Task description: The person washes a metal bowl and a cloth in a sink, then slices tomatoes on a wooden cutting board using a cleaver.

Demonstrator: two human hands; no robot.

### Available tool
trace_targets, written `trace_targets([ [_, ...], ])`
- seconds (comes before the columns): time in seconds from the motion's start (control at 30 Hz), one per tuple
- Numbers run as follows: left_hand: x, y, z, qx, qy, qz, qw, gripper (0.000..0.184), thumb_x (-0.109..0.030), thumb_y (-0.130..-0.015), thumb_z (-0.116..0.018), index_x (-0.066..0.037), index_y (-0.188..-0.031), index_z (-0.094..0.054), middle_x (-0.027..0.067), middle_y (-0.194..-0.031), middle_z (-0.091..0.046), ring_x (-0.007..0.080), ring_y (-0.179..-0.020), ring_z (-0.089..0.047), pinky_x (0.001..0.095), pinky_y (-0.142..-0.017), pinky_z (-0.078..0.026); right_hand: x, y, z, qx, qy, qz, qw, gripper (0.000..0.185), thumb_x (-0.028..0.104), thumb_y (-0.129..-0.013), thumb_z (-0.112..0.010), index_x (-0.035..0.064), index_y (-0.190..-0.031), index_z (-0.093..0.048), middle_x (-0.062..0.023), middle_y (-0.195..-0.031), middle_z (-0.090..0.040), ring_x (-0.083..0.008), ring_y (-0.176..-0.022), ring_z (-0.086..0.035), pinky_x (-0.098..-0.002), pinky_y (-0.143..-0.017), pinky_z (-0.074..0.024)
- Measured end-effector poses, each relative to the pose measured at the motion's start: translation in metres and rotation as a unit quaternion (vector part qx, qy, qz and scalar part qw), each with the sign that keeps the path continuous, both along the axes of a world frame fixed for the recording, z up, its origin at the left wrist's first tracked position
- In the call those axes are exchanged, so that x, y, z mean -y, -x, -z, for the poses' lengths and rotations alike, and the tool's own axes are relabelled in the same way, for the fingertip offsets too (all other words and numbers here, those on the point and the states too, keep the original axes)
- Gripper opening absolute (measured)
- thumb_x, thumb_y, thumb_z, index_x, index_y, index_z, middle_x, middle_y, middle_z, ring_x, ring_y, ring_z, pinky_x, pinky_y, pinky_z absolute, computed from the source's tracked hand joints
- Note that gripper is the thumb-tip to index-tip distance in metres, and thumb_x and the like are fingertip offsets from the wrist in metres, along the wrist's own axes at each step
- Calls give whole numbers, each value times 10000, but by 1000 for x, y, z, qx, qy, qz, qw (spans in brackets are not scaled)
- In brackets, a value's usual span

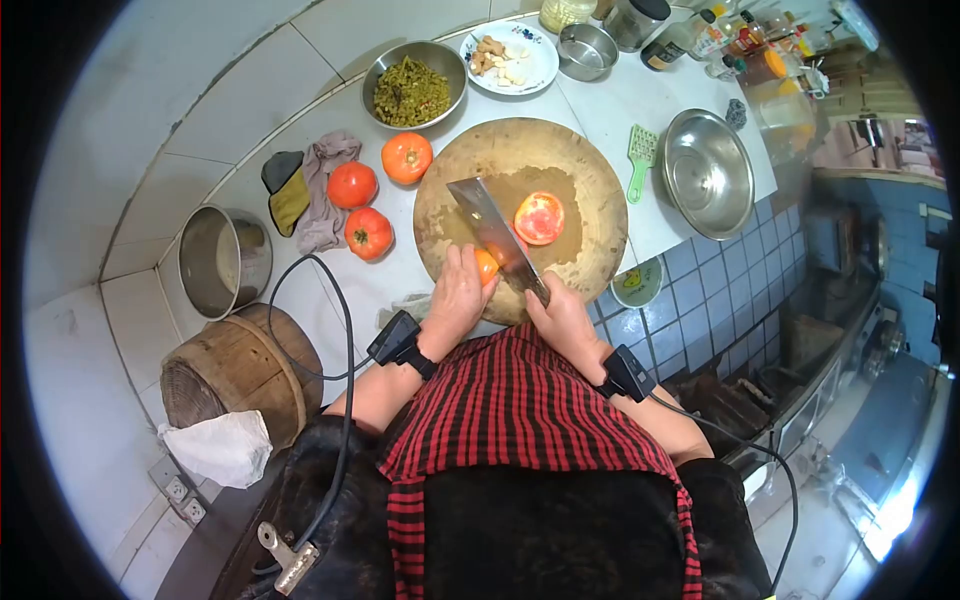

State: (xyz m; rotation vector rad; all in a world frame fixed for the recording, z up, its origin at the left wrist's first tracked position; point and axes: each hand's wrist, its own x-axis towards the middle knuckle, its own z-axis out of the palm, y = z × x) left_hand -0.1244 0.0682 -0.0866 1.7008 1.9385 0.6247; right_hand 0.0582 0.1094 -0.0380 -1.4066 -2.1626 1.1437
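My right hand grips the handle of a cleaver, whose broad blade slants up and to the left over the round wooden cutting board. Against the blade's left side, my left hand holds a piece of tomato on the board, fingers closed around it. A cut tomato half lies to the right of the blade, cut face up. A little red shows between the blade and that half, partly hidden. Whole tomatoes sit on the counter left of the board.
Behind the board stand a bowl of chopped greens and a plate with ginger and garlic. To the right are a green grater and a metal basin. A pot and wooden bucket are at left. Cables run from both wrists.
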Motion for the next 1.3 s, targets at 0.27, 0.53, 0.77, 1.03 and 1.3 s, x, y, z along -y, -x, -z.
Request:
trace_targets([
  [0.27, -1, 0, 3, 46, 5, -8, 999, 546, -136, -780, -680, 103, -1179, -394, 257, -1012, -427, 433, -930, -509, 441, -810, -460, -19, 24, 1, 54, 49, -35, 997, 221, 162, -841, -579, -29, -918, -500, -291, -722, -586, -461, -708, -587, -506, -629, -465],
  [0.53, 0, 10, 5, 111, 27, -6, 993, 493, -135, -801, -646, 39, -1197, -410, 254, -1084, -421, 431, -1009, -494, 444, -861, -444, -18, 41, 17, 136, 87, -20, 987, 278, 174, -840, -552, -40, -1014, -516, -315, -785, -598, -466, -738, -590, -522, -652, -465],
  [0.77, 10, 42, -10, 87, -50, -2, 995, 515, -154, -790, -641, 16, -1217, -410, 214, -1133, -422, 393, -1061, -461, 430, -930, -395, -14, 11, 9, -116, 93, 54, 987, 307, 154, -838, -578, -19, -1090, -547, -227, -785, -634, -331, -723, -645, -382, -667, -488],
  [1.03, -10, 0, -28, -72, -74, -15, 995, 453, -191, -689, -723, -59, -1085, -548, 162, -1101, -466, 341, -1060, -454, 440, -916, -371, -33, -30, -34, -190, 55, 129, 972, 236, 121, -835, -599, -53, -991, -564, -156, -787, -629, -180, -716, -589, -323, -694, -470],
  [1.3, -26, -27, -5, -220, -64, 98, 968, 192, -121, -653, -664, -75, -833, -614, 91, -877, -579, 296, -939, -514, 471, -953, -346, -19, -89, -49, -217, 110, 205, 948, 203, 96, -857, -583, -24, -1020, -571, -28, -674, -573, -58, -471, -476, -235, -431, -397],
])
